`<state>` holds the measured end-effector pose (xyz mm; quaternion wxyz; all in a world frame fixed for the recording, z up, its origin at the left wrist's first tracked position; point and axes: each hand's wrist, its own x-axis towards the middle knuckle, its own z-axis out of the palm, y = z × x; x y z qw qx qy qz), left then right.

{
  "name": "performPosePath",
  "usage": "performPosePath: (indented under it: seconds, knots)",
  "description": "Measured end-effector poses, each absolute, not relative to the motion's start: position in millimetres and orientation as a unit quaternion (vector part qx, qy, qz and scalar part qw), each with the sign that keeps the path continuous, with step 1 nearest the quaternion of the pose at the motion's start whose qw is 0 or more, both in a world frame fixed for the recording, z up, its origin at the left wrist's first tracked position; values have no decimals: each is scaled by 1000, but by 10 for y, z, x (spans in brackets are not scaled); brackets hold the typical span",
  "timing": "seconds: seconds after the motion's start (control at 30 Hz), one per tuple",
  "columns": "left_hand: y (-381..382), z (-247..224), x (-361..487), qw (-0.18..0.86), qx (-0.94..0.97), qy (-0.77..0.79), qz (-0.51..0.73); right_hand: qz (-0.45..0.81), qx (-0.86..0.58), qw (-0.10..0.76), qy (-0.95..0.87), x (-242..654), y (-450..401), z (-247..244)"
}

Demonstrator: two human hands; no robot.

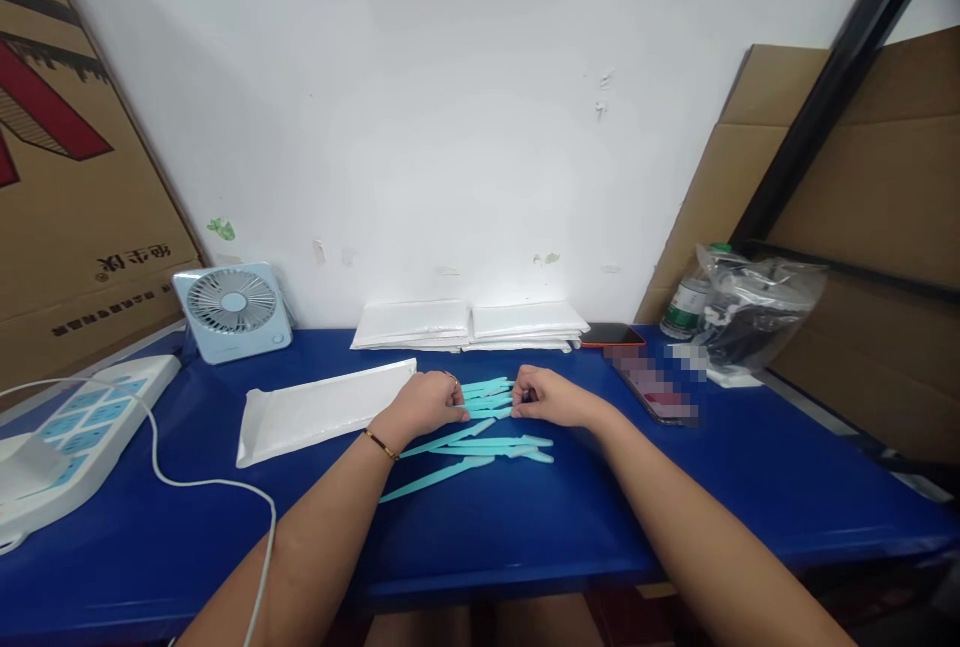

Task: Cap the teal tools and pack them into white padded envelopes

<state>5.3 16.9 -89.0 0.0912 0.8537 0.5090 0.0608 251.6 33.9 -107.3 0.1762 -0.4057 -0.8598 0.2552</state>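
My left hand (427,405) is closed around the left ends of several teal eyebrow razors (486,397). At their right ends, the fingers of my right hand (551,396) are pinched together on the same group, which lies roughly level between both hands. Nearer to me, more slim teal eyebrow razors (450,477) with paler ends lie loosely on the blue table (525,527). Some of them overlap. Left of my left hand lies a long white padded mailer (322,414); its right end reaches close to my wrist.
White padded packs (412,322) are stacked by the wall. Two phones (652,387), a bottle (685,305) and a clear plastic bag (757,307) lie right. At left stand a small fan (234,312) and a power strip (90,427), whose white cable (217,482) crosses my left forearm.
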Motion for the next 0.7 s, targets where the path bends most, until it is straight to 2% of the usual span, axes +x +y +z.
performPosePath:
  seconds: [0.17,0.3,0.37,0.5,0.7]
  knots:
    - [167,-825,11,67,833,544,73,222,-459,210,-834,2761,427,-1018]
    - [120,-747,-60,85,827,546,102,186,-497,245,-811,2888,448,-972]
    - [82,-725,-68,110,839,528,74,203,-475,253,-818,2833,405,-955]
    - [34,-772,34,145,844,517,20,245,-405,223,-852,2575,284,-959]
    - [49,-871,234,107,853,506,71,232,-381,174,-878,2395,264,-1013]
